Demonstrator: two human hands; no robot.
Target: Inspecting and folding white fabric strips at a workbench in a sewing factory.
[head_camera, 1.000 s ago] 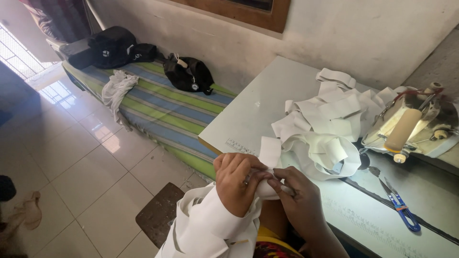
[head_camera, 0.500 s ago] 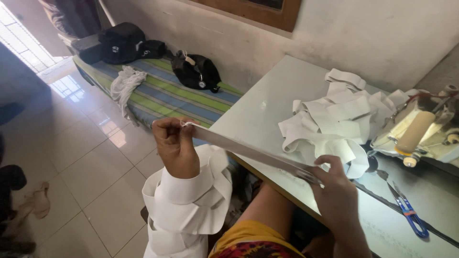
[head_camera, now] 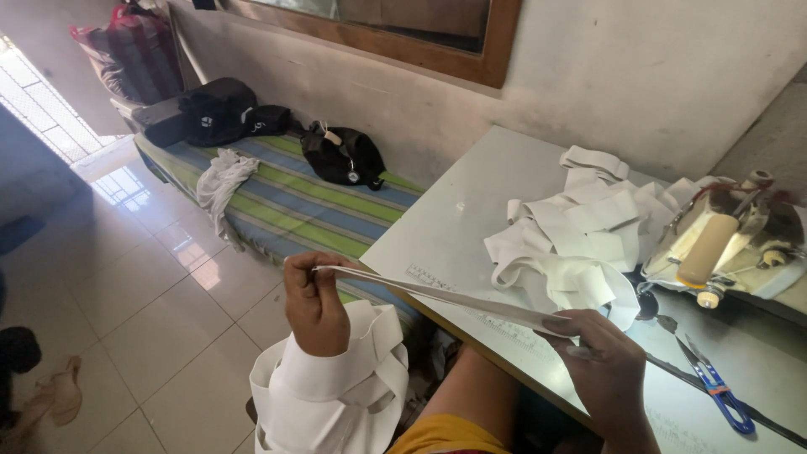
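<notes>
The left hand (head_camera: 313, 304) is closed in a pinch on one end of a white elastic strip (head_camera: 437, 294); the right hand (head_camera: 603, 368) is closed on the other end, fingers curled over it. The strip runs taut and nearly flat between the 2 hands, crossing above the near edge of the pale table (head_camera: 471, 210). Several loops of the same white banding (head_camera: 336, 395) hang wrapped around the left forearm, below the hand. On the table, to the right and farther off, lies a loose heap of white strips (head_camera: 580, 235), partly overlapping. At the far right stands a machine with a cream roller (head_camera: 710, 248), just beside the heap. Blue-handled scissors (head_camera: 714, 387) lie on the table near the right hand, apart from it. Ruler markings are visible on the table's near edge, under the strip. On the left, beyond the table, a striped green and blue mattress (head_camera: 294, 206) lies against the wall, carrying black bags (head_camera: 340, 155) and a crumpled white cloth (head_camera: 223, 176). The floor is pale tile (head_camera: 151, 319).
</notes>
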